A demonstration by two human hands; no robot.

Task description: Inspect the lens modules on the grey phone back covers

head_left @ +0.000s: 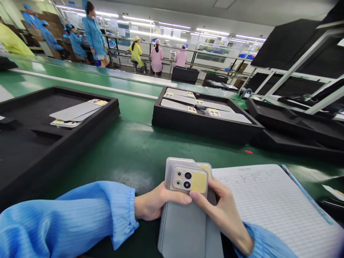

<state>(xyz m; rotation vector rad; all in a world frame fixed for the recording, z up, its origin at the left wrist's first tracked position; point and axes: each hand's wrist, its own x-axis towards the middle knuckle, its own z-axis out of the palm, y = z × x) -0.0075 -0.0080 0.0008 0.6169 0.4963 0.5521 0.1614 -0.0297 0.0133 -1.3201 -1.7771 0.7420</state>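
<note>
Both hands hold a fanned stack of grey phone back covers [185,225] low in the middle of the view. The top cover has a camera block with several lens rings and a yellow film patch. My left hand [161,200] grips the stack from the left, its thumb lying across the top cover below the lenses. From the right, my right hand [220,204] closes on the covers, with its thumb by the camera block's lower edge and its fingers behind. Another cover sticks out to the right beneath the top ones. The fingers behind the stack are mostly hidden.
A black foam tray [204,125] ahead holds several covers. In the left black tray [88,139] lie a few more covers [75,113]. A ruled notebook [268,200] lies to the right, near stacked black trays [295,125]. Several people work in the background.
</note>
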